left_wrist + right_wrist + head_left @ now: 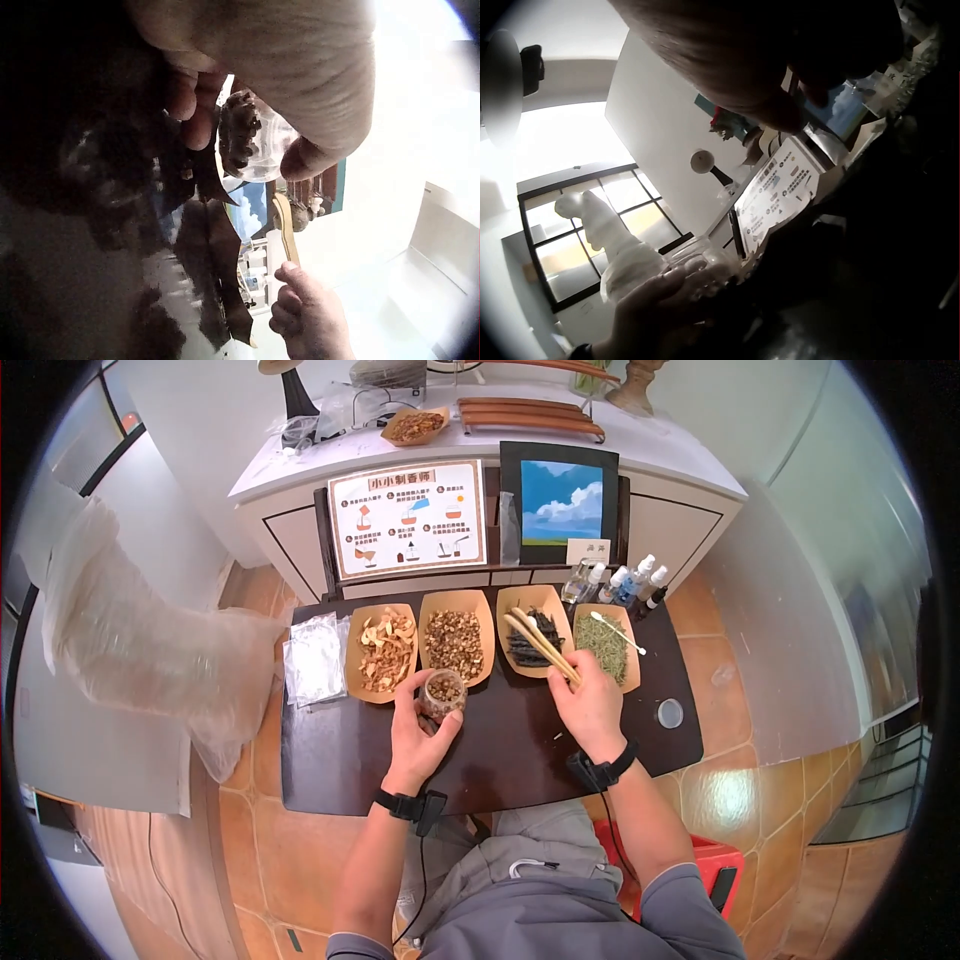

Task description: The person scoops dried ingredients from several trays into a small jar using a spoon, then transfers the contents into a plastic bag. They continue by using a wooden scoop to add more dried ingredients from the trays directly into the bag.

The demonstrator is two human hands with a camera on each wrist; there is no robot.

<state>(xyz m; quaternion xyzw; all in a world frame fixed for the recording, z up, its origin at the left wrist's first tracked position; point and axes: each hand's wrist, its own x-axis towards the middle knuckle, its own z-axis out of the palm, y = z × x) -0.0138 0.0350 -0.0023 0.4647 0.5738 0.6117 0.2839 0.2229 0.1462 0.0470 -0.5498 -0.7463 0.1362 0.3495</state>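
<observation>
My left hand grips a small clear jar with brown bits inside, tilted above the dark table. In the left wrist view, thumb and fingers wrap the jar. My right hand holds wooden tongs, whose tips reach over the paper tray of dark strips. Nothing shows between the tips. Left of it stand a tray of chopped brown pieces and one of pale dried slices. A tray of green dried herb stands at the right.
A white spoon lies across the herb tray. Several spray bottles stand behind it. A round clear lid lies at the table's right, silvery packets at its left. An instruction board and a cloud picture stand behind.
</observation>
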